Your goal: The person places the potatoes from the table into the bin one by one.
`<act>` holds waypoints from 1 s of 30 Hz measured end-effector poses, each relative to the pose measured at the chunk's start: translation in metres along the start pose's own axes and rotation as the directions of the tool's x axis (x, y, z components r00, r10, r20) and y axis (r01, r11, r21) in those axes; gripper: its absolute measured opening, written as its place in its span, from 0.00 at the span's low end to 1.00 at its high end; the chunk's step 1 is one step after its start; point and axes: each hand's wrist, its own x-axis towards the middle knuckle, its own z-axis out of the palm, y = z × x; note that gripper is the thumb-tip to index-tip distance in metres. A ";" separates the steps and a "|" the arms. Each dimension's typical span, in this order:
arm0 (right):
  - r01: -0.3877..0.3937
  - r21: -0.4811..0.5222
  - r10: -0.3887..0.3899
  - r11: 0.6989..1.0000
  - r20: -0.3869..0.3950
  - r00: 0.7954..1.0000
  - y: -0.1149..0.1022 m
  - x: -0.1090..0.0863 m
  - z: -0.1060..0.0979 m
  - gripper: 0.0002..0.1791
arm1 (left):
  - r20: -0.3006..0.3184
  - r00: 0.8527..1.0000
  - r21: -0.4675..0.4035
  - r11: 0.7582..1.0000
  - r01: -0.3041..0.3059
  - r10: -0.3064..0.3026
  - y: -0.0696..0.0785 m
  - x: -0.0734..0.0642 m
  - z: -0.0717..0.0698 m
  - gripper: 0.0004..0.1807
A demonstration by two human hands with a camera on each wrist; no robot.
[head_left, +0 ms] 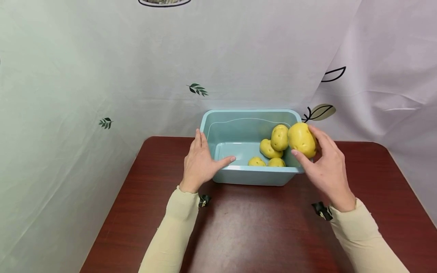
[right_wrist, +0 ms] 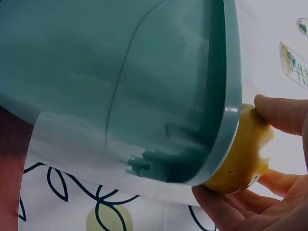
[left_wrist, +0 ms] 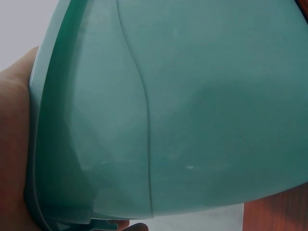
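My right hand [head_left: 327, 167] grips a yellow potato [head_left: 302, 139] between thumb and fingers, above the right end of a light-blue plastic bin [head_left: 252, 179]. In the right wrist view the same potato [right_wrist: 243, 156] shows partly behind the bin's rim [right_wrist: 233, 96], with fingertips around it. Several more potatoes [head_left: 280, 137] lie inside the bin toward its right side, the front ones partly hidden by the front wall. At the bin's left front corner rests my left hand [head_left: 199, 165], its fingers straight along the outside and the thumb stretched over the front rim.
The bin stands near the back of a dark red wooden table [head_left: 246, 227]. Behind the table hangs a pale curtain [head_left: 153, 76] with leaf prints. Black straps [head_left: 322, 211] sit at both wrists.
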 end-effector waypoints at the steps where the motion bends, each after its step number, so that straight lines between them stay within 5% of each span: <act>1: -0.001 -0.001 0.002 1.000 0.005 1.000 0.000 0.000 0.001 0.43 | -0.002 1.000 0.000 1.000 -0.001 0.001 0.000 0.000 0.000 0.73; 30: 0.034 -0.047 -0.029 0.998 0.113 0.993 0.001 -0.001 0.022 0.39 | -0.010 1.000 0.014 1.000 -0.007 0.007 0.001 0.000 0.000 0.73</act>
